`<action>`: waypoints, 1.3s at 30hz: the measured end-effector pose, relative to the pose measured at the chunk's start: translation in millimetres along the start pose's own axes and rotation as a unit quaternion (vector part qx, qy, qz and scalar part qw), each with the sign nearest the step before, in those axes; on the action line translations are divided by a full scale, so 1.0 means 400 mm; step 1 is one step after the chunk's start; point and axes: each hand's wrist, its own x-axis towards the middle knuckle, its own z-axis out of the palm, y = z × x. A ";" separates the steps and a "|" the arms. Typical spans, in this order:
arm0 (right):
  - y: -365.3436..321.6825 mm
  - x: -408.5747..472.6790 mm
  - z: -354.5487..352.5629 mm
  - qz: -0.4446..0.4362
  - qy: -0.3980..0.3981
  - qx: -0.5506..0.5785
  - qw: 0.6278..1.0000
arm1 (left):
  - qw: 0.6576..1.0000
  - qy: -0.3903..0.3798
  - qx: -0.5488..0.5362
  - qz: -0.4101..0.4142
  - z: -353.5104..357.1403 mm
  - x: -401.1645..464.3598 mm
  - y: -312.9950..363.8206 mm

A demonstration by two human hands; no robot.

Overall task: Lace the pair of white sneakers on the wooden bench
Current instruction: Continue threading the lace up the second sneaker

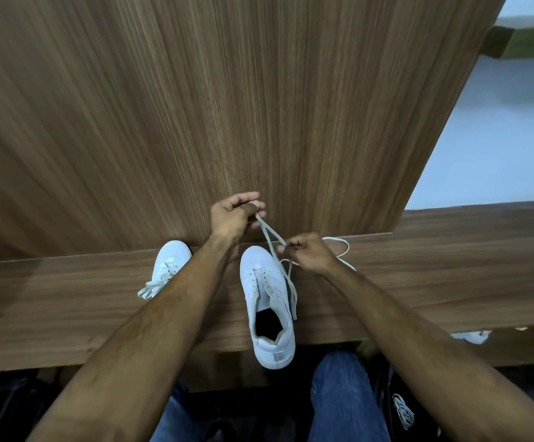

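A white sneaker (267, 295) lies on the wooden bench (434, 282), toe toward the wall and heel hanging over the front edge; its eyelets look empty. A white lace (270, 234) runs from my left hand (232, 215), raised above the toe with fingers pinched on the lace's end, down to my right hand (308, 252), which grips it beside the toe. More of the lace loops on the bench behind my right hand and trails along the shoe's right side. The second white sneaker (171, 261), with a lace in it, sits to the left, partly hidden by my left forearm.
A tall wood-panel wall (227, 106) rises right behind the bench. My jeans-clad legs (342, 400) are below the bench's front edge. A dark shoe with a white lace (402, 411) lies on the floor at lower right. A pale floor (498, 138) shows at upper right.
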 end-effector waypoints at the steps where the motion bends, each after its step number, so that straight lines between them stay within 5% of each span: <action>1: 0.022 0.004 -0.023 0.001 0.013 -0.053 0.999 | 0.999 0.026 -0.023 -0.007 -0.017 0.006 -0.006; 5: 0.090 0.004 -0.124 0.055 0.044 -0.256 0.964 | 0.985 0.134 -0.099 -0.036 -0.081 0.026 -0.035; 9: 0.097 -0.021 -0.197 0.091 0.109 -0.455 0.879 | 0.961 0.219 -0.164 -0.045 -0.123 0.034 -0.067; 12: 0.104 -0.023 -0.209 0.120 0.129 -0.505 0.845 | 0.966 0.214 -0.134 -0.050 -0.142 0.034 -0.095; 14: 0.111 -0.011 -0.192 0.120 0.113 -0.499 0.851 | 0.981 0.172 -0.076 -0.050 -0.135 0.021 -0.118; 16: 0.104 -0.003 -0.158 0.082 0.062 -0.430 0.897 | 0.990 0.130 -0.038 -0.048 -0.116 0.007 -0.141; 20: 0.062 -0.018 -0.007 -0.048 -0.040 -0.129 0.990 | 0.996 0.055 0.015 -0.069 -0.058 -0.018 -0.167; 26: 0.059 0.001 0.135 -0.085 0.009 -0.024 0.996 | 0.991 -0.029 0.091 -0.092 -0.011 -0.040 -0.185; 39: 0.071 0.000 0.115 -0.061 0.020 -0.038 0.997 | 0.975 -0.022 0.220 -0.028 -0.069 -0.032 -0.257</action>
